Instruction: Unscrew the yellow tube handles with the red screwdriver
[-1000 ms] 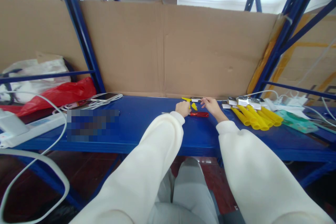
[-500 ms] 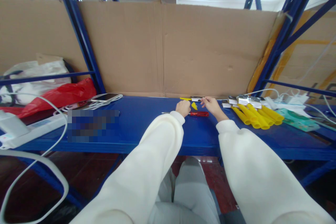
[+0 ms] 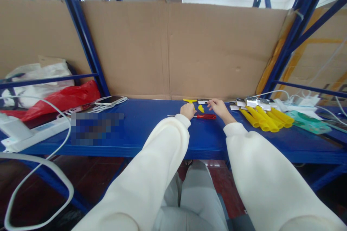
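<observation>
My left hand is closed in a fist over the blue table, palm side turned away. A yellow T-shaped piece sticks out beyond its fingers, and the grip itself is hidden. To its right, my right hand has bent fingers held slightly apart, with nothing visible in them. A flat silvery piece lies just past its fingertips. Between the hands rests a small yellow piece. A screwdriver with a red handle lies on the near side of both hands.
Several yellow tapered tubes with silvery metal ends lie to the right, beside a green pack. White cables and a power strip, a phone and a red bag are left. Cardboard stands behind.
The yellow T-shaped piece at my left hand has shifted slightly left and shows more of itself. My right hand has hardly moved.
</observation>
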### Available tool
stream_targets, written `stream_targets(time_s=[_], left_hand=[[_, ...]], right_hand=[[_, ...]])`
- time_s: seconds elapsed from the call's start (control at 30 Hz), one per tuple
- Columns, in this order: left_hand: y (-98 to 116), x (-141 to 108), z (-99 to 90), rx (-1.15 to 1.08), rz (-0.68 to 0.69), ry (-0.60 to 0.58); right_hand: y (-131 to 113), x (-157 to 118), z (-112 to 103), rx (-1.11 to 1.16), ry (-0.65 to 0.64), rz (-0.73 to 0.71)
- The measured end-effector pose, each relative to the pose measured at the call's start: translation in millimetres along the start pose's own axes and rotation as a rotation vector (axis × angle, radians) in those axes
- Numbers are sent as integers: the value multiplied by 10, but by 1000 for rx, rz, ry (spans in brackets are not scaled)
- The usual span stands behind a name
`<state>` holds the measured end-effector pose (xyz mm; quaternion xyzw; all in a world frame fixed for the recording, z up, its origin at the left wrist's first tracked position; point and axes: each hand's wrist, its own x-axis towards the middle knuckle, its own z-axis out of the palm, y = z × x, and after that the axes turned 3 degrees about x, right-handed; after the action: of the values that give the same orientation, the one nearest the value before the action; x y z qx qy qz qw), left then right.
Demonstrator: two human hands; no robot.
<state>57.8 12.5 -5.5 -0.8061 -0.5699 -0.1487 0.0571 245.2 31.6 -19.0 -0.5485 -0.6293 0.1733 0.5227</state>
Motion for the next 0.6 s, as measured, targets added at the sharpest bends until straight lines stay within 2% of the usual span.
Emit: stream_targets(time_s=[0.6], left_hand=[[-8, -8, -7, 3, -5, -24]], right_hand=[[7, -8, -1, 7, -3, -9]])
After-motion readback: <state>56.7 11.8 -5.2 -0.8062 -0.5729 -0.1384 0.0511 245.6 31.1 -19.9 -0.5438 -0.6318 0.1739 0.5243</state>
